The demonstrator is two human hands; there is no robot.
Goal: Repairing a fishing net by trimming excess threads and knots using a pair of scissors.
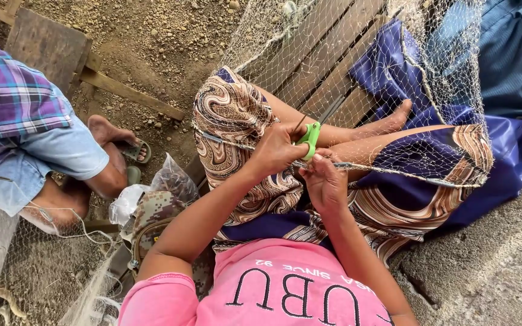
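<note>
Green plastic-handled scissors (310, 136), one pair, dark blades pointing up and away, gripped in the left hand (278, 150) with fingers curled through the handles. Pale, fine-mesh fishing net (357, 72), one, draped over the patterned skirt, the lap and the slatted wooden bench (309, 54). Right hand (326, 181), one, fingers pressed together pinching a strand of the net just beside the scissors. Second person in blue shorts (61, 151), one, seated left on the gravel.
</note>
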